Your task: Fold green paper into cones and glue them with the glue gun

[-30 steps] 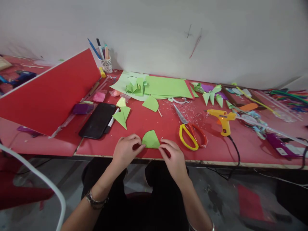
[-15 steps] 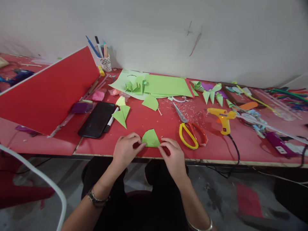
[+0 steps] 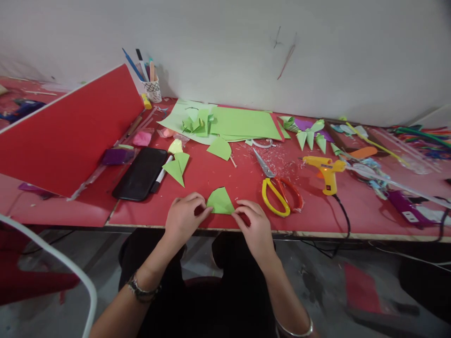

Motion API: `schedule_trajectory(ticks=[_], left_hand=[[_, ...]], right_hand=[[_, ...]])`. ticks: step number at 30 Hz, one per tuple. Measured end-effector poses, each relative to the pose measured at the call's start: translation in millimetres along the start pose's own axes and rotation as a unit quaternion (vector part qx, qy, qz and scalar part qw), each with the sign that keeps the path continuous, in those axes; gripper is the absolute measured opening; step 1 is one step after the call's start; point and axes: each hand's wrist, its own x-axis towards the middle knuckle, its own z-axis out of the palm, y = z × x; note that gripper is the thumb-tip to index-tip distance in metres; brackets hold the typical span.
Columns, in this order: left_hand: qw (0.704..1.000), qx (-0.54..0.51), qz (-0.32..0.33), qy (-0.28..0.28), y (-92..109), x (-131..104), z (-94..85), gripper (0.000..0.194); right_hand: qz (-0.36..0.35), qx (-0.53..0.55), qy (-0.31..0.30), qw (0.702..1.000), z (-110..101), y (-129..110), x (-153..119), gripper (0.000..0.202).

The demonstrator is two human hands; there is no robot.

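A green paper piece [image 3: 220, 201] with a rounded edge lies near the front edge of the red table [image 3: 197, 183]. My left hand [image 3: 185, 217] pinches its left corner between thumb and fingers. At its right corner, my right hand [image 3: 254, 227] has the paper between thumb and fingertips. Scissors [image 3: 274, 185] with yellow and red handles rest to the right of my right hand. Beyond the held piece is another green paper piece [image 3: 220, 148], and folded green pieces [image 3: 177, 168] lie to the left.
Left are a black phone [image 3: 141, 174], a leaning red board [image 3: 79, 129] and a pen cup [image 3: 152, 90]. Green sheets [image 3: 246, 124] lie at the back. A yellow glue gun [image 3: 327, 173], its cable, green paper cones [image 3: 310, 139] and a purple power strip [image 3: 410, 210] are right.
The view has shifted slightly. Both hands stay at the corners of the green paper piece, with hardly any visible movement.
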Motion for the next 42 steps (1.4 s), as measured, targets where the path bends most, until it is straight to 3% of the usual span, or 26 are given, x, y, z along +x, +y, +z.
schedule_trajectory(ticks=[19,25,31,36,42], left_hand=[[0.999,0.031,-0.005,0.009,5.1,-1.1,1.2,0.021],[0.999,0.035,0.004,0.012,2.8,-1.4,2.2,0.019],[0.999,0.042,0.018,0.018,2.6,-3.5,1.3,0.015],[0.998,0.004,0.063,-0.009,1.7,-5.4,-2.9,0.012],[0.993,-0.019,0.119,-0.021,-0.7,-3.6,0.8,0.011]], right_hand=[[0.029,-0.017,0.004,0.999,0.8,-7.8,6.1,0.009],[0.012,0.003,-0.008,1.000,-2.5,-3.6,5.1,0.021],[-0.002,0.042,0.047,0.998,-3.5,-5.5,-0.4,0.023],[-0.067,0.001,-0.037,0.997,3.1,-9.1,-2.7,0.016],[-0.044,0.054,-0.051,0.996,1.5,-6.6,4.1,0.010]])
